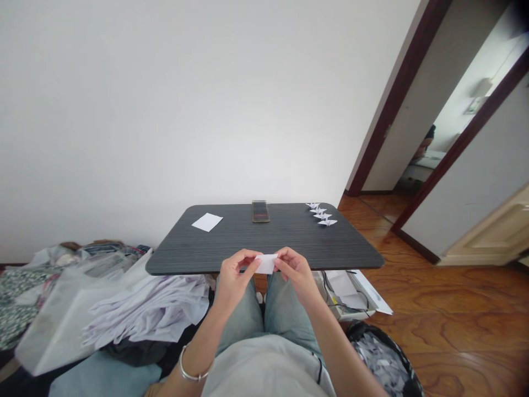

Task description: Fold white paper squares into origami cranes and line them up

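Between my two hands is a small piece of folded white paper (266,263), held just above the near edge of the dark table (231,242). My left hand (238,275) pinches its left end between thumb and fingers. On the right end, my right hand (292,269) has a similar pinch. A square sheet of white paper (207,222) lies flat at the table's far left. Several folded paper cranes (326,223) stand in a slanting row at the far right.
A phone (260,211) sits at the table's back middle, by the wall. Heaped clothes (152,309) lie to the left. Under the table's right side is a box (345,295) with papers and cables; near it stands a black-lined bin (382,358) of paper scraps.
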A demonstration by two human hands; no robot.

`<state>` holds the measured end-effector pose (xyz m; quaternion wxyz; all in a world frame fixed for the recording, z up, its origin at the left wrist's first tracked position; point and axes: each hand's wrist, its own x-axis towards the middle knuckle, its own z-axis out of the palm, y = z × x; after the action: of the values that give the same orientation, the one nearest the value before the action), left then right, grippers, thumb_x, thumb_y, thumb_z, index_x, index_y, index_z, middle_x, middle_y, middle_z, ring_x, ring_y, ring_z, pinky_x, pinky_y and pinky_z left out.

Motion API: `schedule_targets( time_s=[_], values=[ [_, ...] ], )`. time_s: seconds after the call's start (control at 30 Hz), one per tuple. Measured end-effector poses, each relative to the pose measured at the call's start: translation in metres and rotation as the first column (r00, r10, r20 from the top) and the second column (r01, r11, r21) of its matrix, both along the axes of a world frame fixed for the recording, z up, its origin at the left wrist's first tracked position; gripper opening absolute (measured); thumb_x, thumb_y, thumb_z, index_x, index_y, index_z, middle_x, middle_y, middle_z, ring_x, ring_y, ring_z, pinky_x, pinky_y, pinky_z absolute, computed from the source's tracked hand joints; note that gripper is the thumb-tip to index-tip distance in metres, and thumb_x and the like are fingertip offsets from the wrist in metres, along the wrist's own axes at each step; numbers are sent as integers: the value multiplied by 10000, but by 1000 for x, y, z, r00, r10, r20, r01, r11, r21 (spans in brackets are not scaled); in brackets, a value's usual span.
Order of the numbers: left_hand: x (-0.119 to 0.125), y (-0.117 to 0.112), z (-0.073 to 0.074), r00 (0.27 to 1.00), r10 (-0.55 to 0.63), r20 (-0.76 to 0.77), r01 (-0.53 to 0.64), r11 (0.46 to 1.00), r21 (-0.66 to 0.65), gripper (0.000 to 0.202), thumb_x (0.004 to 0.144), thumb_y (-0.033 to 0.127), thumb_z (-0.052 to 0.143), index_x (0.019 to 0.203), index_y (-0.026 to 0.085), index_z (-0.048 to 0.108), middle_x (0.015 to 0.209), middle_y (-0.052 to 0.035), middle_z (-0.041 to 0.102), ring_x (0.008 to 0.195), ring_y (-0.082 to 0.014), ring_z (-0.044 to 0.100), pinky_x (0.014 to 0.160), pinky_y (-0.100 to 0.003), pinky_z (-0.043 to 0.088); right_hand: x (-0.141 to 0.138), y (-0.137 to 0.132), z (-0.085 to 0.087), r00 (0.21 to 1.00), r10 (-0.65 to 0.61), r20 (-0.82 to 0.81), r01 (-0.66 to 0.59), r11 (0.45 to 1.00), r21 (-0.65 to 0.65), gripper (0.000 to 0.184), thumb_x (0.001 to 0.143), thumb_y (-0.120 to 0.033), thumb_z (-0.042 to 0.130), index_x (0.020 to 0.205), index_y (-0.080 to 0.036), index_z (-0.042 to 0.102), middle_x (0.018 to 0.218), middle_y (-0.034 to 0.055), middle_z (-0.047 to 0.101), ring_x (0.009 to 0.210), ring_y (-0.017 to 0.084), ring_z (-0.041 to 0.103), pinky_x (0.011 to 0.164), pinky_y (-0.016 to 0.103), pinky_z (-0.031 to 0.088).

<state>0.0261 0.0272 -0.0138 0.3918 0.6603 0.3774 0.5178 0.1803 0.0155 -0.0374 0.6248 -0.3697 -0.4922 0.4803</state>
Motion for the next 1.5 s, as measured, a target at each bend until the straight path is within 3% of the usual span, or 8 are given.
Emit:
schedule_targets(
  time_s=[0.2,0.43,0.77,1.0,1.5],
  values=[
    [-1,2,-3,1000,-12,19,14,993,-113,198,735,317,645,831,154,706,805,-56,713,713,-175,637,646,-239,481,-2,-3,1,999,-34,16,33,999,37,187,709,-342,672,759,-175,602,580,-21,543,470,87,460,365,179,276],
    [2,1,-2,981,-148,129,177,950,-256,272,719,337,651,896,131,656,764,-63,707,655,-166,631,545,-237,496,-3,-4,3,992,-128,-4,128,991,40,179,713,-341,668,714,-175,603,529,-30,527,442,84,426,371,185,298],
    [5,1,-3,969,-166,182,208,946,-248,210,699,331,671,705,140,583,617,10,607,551,-104,546,516,-201,443,-4,-3,1,997,-74,20,74,997,23,172,682,-305,688,696,-174,578,510,-54,491,397,61,371,363,180,268],
    [5,2,-3,954,-196,225,253,933,-257,198,737,305,632,849,142,649,705,-13,630,606,-113,541,534,-201,421,-5,-4,1,997,-43,-64,42,999,-13,168,677,-309,686,699,-174,589,488,-51,504,405,65,385,367,170,282],
    [7,2,-3,953,-122,277,202,939,-279,77,686,223,633,682,147,638,604,8,610,556,-101,493,548,-209,345,-5,-7,5,983,-31,-180,22,998,-52,76,655,-239,658,660,-169,627,476,-41,547,419,74,441,398,172,330]
  ],
)
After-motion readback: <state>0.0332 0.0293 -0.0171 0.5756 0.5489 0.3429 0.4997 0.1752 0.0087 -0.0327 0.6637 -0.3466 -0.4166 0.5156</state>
